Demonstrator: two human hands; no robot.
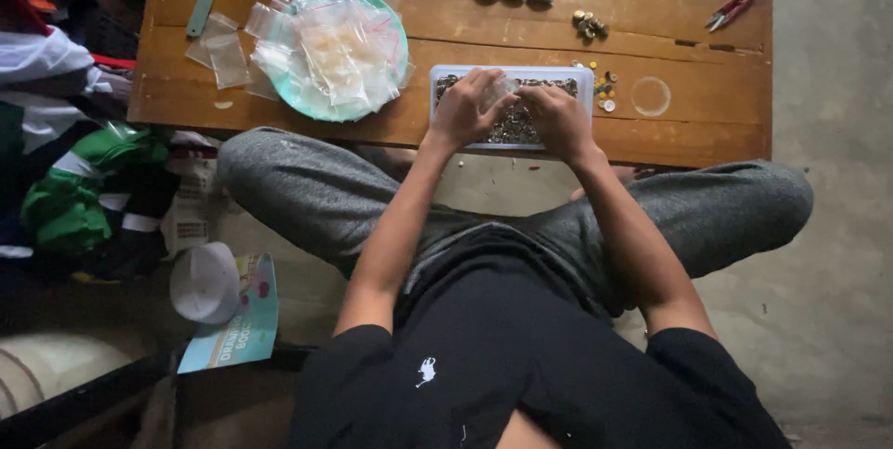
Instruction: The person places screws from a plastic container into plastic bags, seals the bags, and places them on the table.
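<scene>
Now, placed by the white tray (512, 77):
Far left: teal plate (391, 16) heaped with empty zip bags (339, 53).
Left hand (462, 109): over tray, pinching small clear bag (502, 88).
Right hand (555, 119): over tray, fingers curled; grip unclear.
Right: loose metal pieces (605, 91).
Risk: tilted bag may spill pieces off the table (707, 123).

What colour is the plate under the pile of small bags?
Light green plate, seen in the head view.

Dim, soft daylight; left edge dark, slight blur.
</scene>
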